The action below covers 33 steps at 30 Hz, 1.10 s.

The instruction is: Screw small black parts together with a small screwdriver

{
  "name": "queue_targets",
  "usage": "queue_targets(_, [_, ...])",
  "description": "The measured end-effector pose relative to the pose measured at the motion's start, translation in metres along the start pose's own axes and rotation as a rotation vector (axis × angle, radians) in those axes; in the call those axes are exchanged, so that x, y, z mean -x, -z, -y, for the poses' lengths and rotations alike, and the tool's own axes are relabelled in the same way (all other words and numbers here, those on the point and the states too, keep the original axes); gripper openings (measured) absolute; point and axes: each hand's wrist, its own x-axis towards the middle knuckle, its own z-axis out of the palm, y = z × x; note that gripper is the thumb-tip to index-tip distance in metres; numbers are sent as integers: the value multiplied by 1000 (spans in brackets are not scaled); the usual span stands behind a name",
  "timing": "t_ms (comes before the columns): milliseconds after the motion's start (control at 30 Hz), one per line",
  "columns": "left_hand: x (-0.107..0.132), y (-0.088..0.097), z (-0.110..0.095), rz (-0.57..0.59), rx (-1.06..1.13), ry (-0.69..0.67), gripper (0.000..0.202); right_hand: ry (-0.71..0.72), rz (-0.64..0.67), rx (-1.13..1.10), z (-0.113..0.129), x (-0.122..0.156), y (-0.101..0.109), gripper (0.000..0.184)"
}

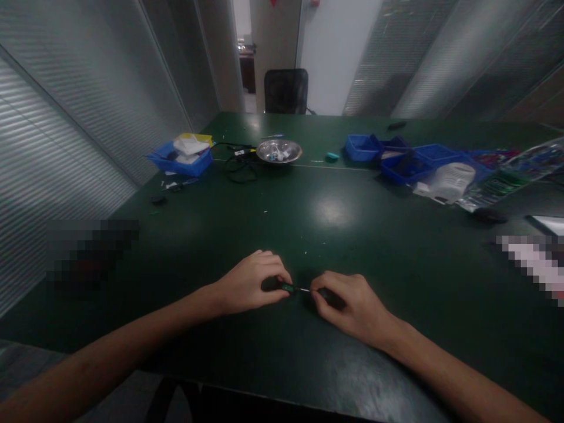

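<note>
My left hand is closed, thumb and forefinger pinching a small dark green piece low over the near part of the table. A thin, bright, straight metal-like length runs from that piece toward my right hand. The fingertips of my right hand are pinched at the other end of this thin length. Blur and the fingers hide most of both pieces, so their exact kind cannot be made out. Both hands are close together, with a narrow gap between them.
The green table carries a blue bin at the left and a shiny metal bowl at the back, black cable beside it. Blue trays, a white bottle and a clear plastic bottle lie at the right.
</note>
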Motion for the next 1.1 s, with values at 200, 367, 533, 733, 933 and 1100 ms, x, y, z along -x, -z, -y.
queue_targets(200, [1,-1,3,3,17,-21,15,-16,51,41,0,0,0,12])
queue_targets(367, [0,-4,2,-4,9,-24,16,-13,67,67,2,-2,1,13])
queue_targets(533, [-1,-4,0,10,13,-18,15,-4,74,86,2,-2,1,13])
queue_targets(733, [0,-4,0,10,17,-13,15,-6,65,75,2,-1,0,12])
queue_targets(933, [-1,-4,0,11,16,-8,14,-2,70,96,1,-1,0,12])
queue_targets(1100, [-2,-4,1,23,16,-16,15,34,-10,15,9,-5,0,12])
